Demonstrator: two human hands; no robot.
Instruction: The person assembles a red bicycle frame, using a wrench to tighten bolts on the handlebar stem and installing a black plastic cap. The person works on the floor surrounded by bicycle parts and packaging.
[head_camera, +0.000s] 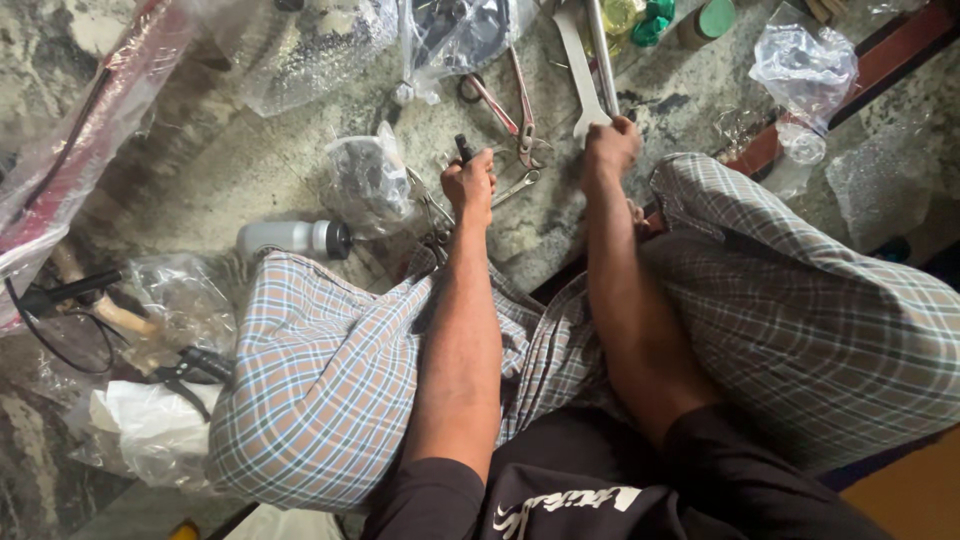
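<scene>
Grey stone floor (250, 165) is filling the head view, and we are sitting on it with our legs folded under a checked cloth (330, 380). We are reaching both arms forward. Our left hand (470, 185) is closing as a fist around a small dark tool handle (463, 148), which is sticking up out of the top of the fist; its lower end is hidden from us. Our right hand (610, 145) is closing over the end of a flat metal spanner (578, 70), which is lying on the floor and pointing away from us, just beside a thin metal rod (602, 50). Between the two hands red-handled pliers (512, 110) are lying on the stone, near a second pair of metal pliers (515, 187) just beside the left hand. To the left of that hand a crumpled plastic bag (365, 180) is resting, and nearer our knee a white bottle with a dark cap (292, 238) is lying on its side. At the far right more clear plastic bags (805, 70) are lying beside a reddish wooden strip (880, 65).
</scene>
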